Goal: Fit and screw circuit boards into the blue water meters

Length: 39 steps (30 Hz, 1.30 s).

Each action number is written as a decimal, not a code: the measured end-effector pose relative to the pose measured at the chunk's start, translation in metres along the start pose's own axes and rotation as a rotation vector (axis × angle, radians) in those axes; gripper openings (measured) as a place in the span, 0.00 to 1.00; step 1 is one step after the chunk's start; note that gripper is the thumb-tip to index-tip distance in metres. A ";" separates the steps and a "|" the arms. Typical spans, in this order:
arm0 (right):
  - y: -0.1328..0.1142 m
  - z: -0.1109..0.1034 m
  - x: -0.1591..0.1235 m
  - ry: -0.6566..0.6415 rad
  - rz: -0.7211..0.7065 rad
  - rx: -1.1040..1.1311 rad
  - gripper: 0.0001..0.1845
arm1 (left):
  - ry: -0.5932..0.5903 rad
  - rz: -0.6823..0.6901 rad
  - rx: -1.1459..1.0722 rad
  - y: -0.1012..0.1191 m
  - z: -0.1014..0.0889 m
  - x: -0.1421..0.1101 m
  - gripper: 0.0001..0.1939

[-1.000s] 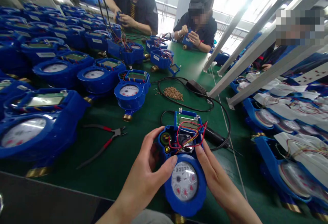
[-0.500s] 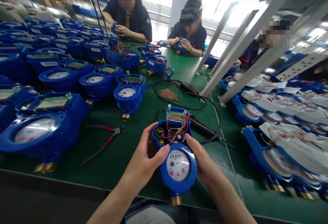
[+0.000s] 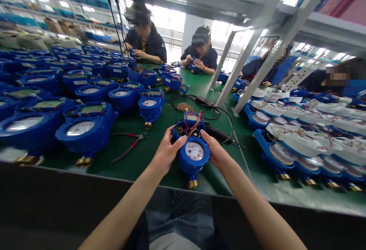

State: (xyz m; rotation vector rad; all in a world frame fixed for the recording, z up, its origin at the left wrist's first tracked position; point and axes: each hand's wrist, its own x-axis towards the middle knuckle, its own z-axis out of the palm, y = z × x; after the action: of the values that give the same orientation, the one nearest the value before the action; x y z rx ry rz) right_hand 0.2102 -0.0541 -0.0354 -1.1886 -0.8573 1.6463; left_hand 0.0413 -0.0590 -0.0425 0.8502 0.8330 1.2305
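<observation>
Between my two hands is a blue water meter (image 3: pixel 193 162) with a round white dial and a brass end toward me. My left hand (image 3: pixel 167 149) grips its left side, thumb across the rim above the dial. On the opposite side, my right hand (image 3: pixel 214 149) holds it with the thumb by the wiring compartment. Red, yellow and black wires (image 3: pixel 193 120) loop out of that compartment, up to a small display unit standing at its far edge. Behind the meter to the right lies a black electric screwdriver (image 3: pixel 219 133). Red-and-black cutting pliers (image 3: pixel 130 145) lie to the left.
Rows of blue meters (image 3: pixel 81 130) fill the left of the green table (image 3: pixel 160 162). More meters with white covers (image 3: pixel 297 139) line the right. A pile of small screws (image 3: pixel 184 107) sits behind, by a black cable (image 3: pixel 219 112). Slanted metal posts (image 3: pixel 257 74) rise at right. Several co-workers sit beyond.
The camera view has tilted up and drawn back, so the meter looks smaller. My right hand's fingers have shifted from the display unit's side down to the meter's upper right side.
</observation>
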 end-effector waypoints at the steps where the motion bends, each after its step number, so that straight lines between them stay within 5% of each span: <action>1: 0.001 0.002 0.002 0.015 -0.005 -0.005 0.22 | -0.014 0.002 -0.001 0.001 -0.002 0.003 0.27; 4: 0.003 0.007 0.009 0.060 -0.009 -0.018 0.19 | -0.052 -0.009 0.009 0.003 -0.010 0.015 0.19; 11: 0.002 0.013 0.016 0.094 -0.005 -0.037 0.18 | -0.096 -0.044 0.044 0.002 -0.024 0.030 0.19; 24: -0.018 0.001 0.005 0.156 -0.175 -0.349 0.18 | -0.083 0.066 0.014 0.000 -0.014 0.018 0.19; 34: -0.070 -0.015 0.050 -0.127 -0.446 -0.617 0.33 | -0.055 0.063 0.174 0.004 -0.012 0.018 0.26; 39: -0.077 -0.013 0.052 -0.036 -0.743 -0.745 0.29 | -0.067 0.039 0.350 0.026 -0.029 0.024 0.28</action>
State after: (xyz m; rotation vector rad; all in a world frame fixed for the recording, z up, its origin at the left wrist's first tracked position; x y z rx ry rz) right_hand 0.2369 0.0219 0.0130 -1.0930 -1.7692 0.7442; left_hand 0.0072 -0.0297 -0.0337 1.1877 0.9969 1.0988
